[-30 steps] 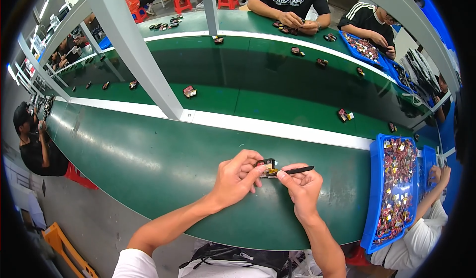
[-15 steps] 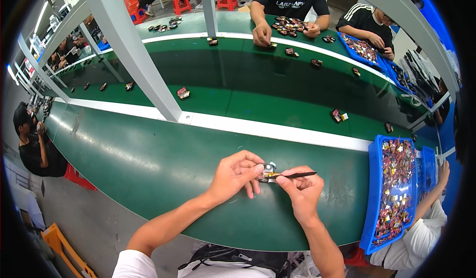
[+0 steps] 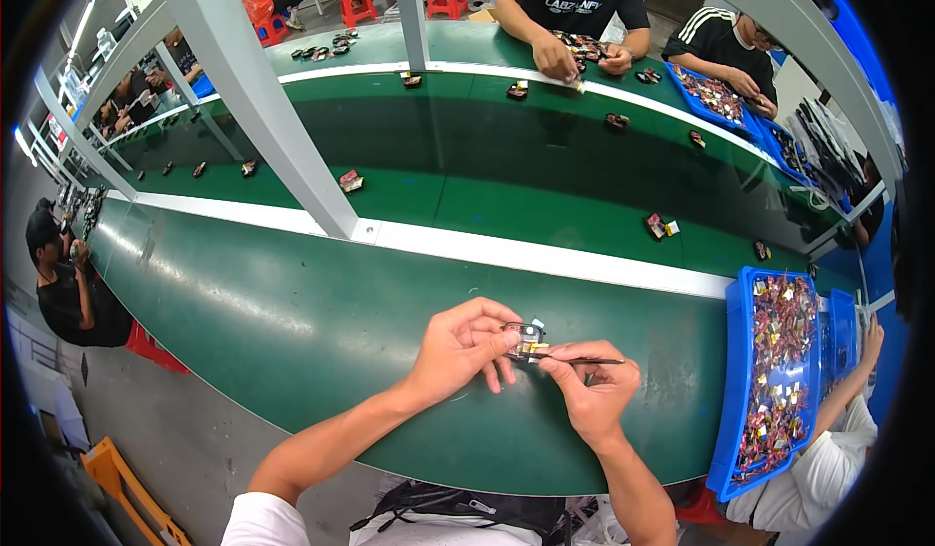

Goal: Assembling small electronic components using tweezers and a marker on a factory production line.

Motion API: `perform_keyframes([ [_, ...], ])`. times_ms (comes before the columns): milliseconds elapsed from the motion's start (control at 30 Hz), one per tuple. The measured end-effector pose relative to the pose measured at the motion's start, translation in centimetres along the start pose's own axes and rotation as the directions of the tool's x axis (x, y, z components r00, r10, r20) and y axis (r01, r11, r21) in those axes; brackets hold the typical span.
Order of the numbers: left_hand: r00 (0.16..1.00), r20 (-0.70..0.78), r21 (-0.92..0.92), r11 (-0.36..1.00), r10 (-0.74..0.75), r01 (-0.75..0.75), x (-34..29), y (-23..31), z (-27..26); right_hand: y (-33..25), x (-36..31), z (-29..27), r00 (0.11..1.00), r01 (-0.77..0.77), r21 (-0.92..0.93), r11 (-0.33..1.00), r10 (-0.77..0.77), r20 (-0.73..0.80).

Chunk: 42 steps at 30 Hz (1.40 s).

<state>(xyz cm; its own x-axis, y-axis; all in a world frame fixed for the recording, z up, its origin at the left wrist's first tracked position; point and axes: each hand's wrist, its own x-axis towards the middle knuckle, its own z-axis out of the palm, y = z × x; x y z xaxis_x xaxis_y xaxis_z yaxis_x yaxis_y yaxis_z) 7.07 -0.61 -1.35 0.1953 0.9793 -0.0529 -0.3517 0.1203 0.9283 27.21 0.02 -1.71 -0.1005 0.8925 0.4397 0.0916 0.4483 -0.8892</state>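
Above the green worktop point(image 3: 321, 332), my left hand point(image 3: 458, 349) pinches a small black-framed electronic part point(image 3: 531, 332) at its left edge. White, yellow and reddish bits show inside its casing. My right hand point(image 3: 596, 390) grips a slim black pointed tool point(image 3: 589, 360), held nearly level. The tool's left end reaches the lower right of the part, beside a yellow piece. Fingers cover some of the part, and whether the tool's tip touches it is too small to tell.
To my right stands a blue tray point(image 3: 732, 390) of small red-wired parts. A white rail point(image 3: 506, 257) edges the green conveyor point(image 3: 506, 205), which carries scattered parts. A grey post point(image 3: 258, 98) rises at the left. Co-workers sit across the belt and at both sides.
The black tool has tilted flatter, and my right hand has shifted slightly. Parts on the conveyor have drifted a little left. A co-worker's hand across the belt has moved right.
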Motion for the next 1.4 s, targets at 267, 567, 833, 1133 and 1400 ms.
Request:
perform_keyframes([
  [267,0.999,-0.026,-0.024,0.999,0.024,-0.025,-0.04,-0.1,0.14,-0.05,-0.16,0.22,1.0,0.028,-0.017,0.999,-0.029,-0.003],
  [567,0.999,-0.02,0.0,0.999,0.05,-0.05,-0.07,-0.17,0.04,-0.19,-0.25,0.18,0.997,-0.059,-0.01,0.998,0.059,-0.045],
  [833,0.998,-0.045,0.013,0.999,0.053,-0.052,-0.01,-0.09,-0.06,-0.16,-0.1,0.16,0.999,0.036,-0.072,0.997,-0.038,-0.032],
  [1133,0.998,-0.038,0.035,0.999,0.04,-0.039,0.02,-0.32,-0.12,-0.51,0.09,0.25,0.977,0.21,-0.153,0.966,-0.201,0.075],
  [1400,0.998,0.001,0.073,0.996,-0.055,0.055,0.34,-0.2,-0.53,-0.52,0.02,0.33,0.976,0.211,-0.164,0.964,-0.199,0.085],
])
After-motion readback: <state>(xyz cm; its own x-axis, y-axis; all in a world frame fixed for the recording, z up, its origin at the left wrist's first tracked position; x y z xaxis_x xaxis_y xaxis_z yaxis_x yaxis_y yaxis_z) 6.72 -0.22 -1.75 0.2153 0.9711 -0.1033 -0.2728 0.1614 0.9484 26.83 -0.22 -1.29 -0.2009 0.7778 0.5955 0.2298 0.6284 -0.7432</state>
